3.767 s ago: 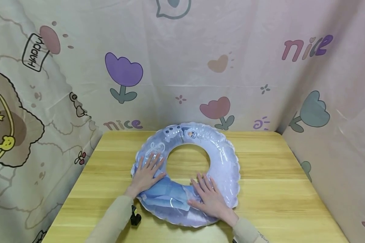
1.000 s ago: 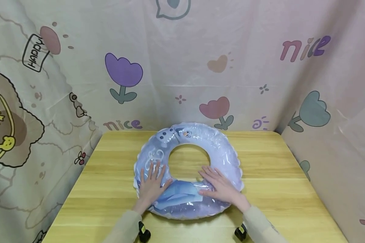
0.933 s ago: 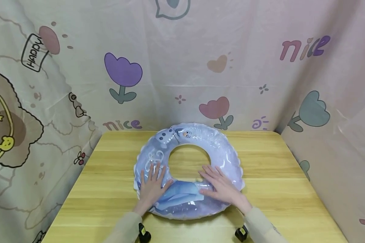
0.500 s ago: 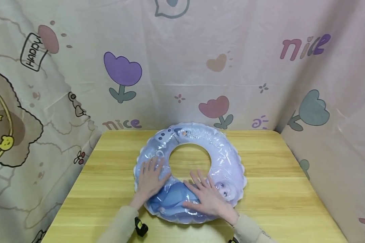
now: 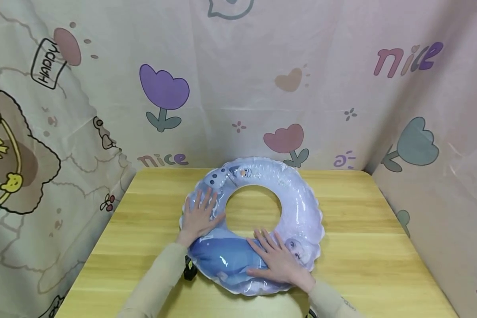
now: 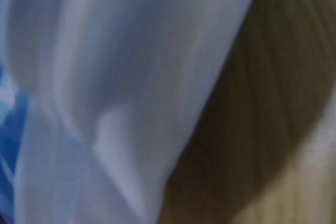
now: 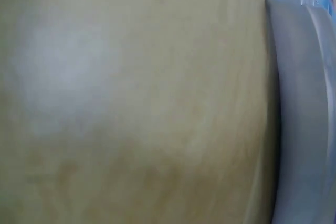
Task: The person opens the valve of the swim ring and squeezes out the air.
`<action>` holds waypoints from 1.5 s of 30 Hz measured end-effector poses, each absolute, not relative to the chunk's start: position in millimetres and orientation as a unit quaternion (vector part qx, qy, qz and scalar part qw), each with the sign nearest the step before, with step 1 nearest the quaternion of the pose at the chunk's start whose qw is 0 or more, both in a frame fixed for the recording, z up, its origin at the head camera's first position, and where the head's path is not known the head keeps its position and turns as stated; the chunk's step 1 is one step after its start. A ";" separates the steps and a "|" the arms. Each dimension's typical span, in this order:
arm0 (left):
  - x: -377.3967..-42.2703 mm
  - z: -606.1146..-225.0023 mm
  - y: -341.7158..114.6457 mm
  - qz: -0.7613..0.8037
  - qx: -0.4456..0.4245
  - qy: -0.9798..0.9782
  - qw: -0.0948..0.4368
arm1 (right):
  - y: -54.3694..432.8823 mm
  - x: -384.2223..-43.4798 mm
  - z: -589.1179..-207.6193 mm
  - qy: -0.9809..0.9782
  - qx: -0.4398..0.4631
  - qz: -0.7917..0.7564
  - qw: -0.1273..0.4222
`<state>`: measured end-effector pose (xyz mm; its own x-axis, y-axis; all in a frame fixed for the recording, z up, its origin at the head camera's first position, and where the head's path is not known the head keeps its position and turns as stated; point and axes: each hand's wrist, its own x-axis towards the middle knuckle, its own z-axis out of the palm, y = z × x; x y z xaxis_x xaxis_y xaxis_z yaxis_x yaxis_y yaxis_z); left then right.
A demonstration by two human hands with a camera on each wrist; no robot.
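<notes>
From here I can read "HAPPY" on a printed card (image 5: 47,64) in the upper left of the frame, on the cloth backdrop (image 5: 230,53). To its right, a purple tulip print (image 5: 164,90) stands over the word "nice" (image 5: 163,159). I have the left hand (image 5: 200,217) lying on the left side of the inflatable swim ring (image 5: 300,205), fingers straight and spread, gripping nothing; a black device (image 5: 190,268) shows near that wrist. The ring rests on the counter (image 5: 353,247) at lower centre, slightly wider across the frame than top to bottom. Its snowman print (image 5: 222,174) points head to the right; below, a blue dress print (image 5: 222,258) runs rightward toward a printed face (image 5: 297,251). The right hand (image 5: 280,260) lies on the ring's lower right, fingers also extended and spread. I read a 2nd "nice" (image 5: 408,59) at upper right.
</notes>
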<state>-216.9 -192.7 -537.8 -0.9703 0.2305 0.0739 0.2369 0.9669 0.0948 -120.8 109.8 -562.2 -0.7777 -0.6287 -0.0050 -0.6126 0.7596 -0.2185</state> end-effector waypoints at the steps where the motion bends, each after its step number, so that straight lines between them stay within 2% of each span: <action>1: -217.0 -538.7 -192.2 -0.054 -0.117 -0.991 0.031 | 110.2 -122.1 -561.9 0.936 -0.334 -0.103 0.037; 16: -219.9 -553.4 -189.2 -0.091 -0.096 -0.991 0.013 | 109.9 -128.0 -566.0 0.930 -0.345 -0.122 0.016; 45: -217.5 -560.1 -186.5 -0.121 -0.085 -0.989 0.007 | 108.8 -127.4 -559.0 0.933 -0.334 -0.124 0.050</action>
